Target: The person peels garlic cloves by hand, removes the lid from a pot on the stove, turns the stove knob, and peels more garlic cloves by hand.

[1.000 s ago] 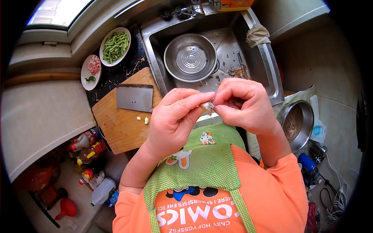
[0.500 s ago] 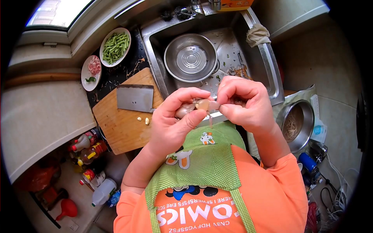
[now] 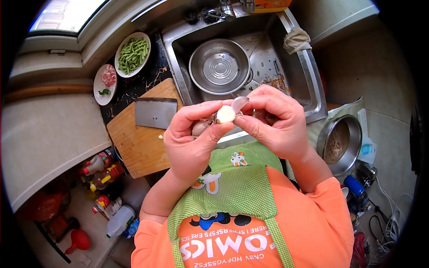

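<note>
A pale, partly bared garlic clove (image 3: 225,114) is pinched between the thumb and forefinger of my left hand (image 3: 190,138). Unpeeled garlic (image 3: 202,128) sits in the curl of that same hand. My right hand (image 3: 279,123) meets it from the other side, its thumb against the clove and its fingers on a lifted flap of garlic skin (image 3: 240,103). Something darker lies inside the curled right fingers, too hidden to name. On the wooden cutting board (image 3: 134,152), left of my hands, lie a cleaver (image 3: 155,113) and a small peeled clove (image 3: 161,137).
Beyond my hands, a metal basin (image 3: 219,67) stands in the steel sink (image 3: 263,51). Cut green beans (image 3: 133,54) and a plate of chopped meat (image 3: 107,76) are at the upper left. A metal bowl (image 3: 353,152) with stringy scraps stands right; bottles (image 3: 105,176) stand lower left.
Both hands have shifted slightly left. The clove now shows its pale flesh, with skin peeled up at its right. My left hand now covers one of the cloves on the board.
</note>
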A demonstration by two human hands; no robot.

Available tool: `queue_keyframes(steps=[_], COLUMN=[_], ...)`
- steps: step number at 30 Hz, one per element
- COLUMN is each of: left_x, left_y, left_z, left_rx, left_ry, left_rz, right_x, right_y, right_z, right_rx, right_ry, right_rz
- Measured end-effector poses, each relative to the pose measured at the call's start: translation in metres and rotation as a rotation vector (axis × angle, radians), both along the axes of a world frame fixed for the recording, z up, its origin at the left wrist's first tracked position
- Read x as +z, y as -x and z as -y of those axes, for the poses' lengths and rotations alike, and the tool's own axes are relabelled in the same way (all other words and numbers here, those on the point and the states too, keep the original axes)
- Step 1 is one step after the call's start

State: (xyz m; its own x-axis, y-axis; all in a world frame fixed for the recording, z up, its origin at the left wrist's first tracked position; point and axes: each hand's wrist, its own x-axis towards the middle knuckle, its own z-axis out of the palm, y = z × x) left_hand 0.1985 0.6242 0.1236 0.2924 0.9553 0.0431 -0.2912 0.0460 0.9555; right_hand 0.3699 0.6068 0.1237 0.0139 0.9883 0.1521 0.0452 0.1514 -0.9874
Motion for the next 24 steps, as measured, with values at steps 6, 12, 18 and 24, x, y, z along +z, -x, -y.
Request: queue_keyframes(steps=[6, 12, 18, 24], left_x=[0.002, 0.008, 0.012, 0.008], left_y=[0.002, 0.004, 0.002, -0.002], left_z=[0.002, 0.009, 0.007, -0.001], left_rx=[0.027, 0.029, -0.074, -0.246], left_ry=[-0.172, -0.005, 0.284, 0.670], left_rz=[-0.217, -0.219, -0.062, 0.329], right_x=[0.001, 0.002, 0.002, 0.003], right_y=[0.000, 0.003, 0.003, 0.002], right_z=[0.001, 0.000, 0.003, 0.003], right_rx=[-0.017, -0.052, -0.039, -0.023], right_ry=[-0.085, -0.196, -0.111, -0.196], right_rz=[0.081, 0.194, 0.078, 0.094])
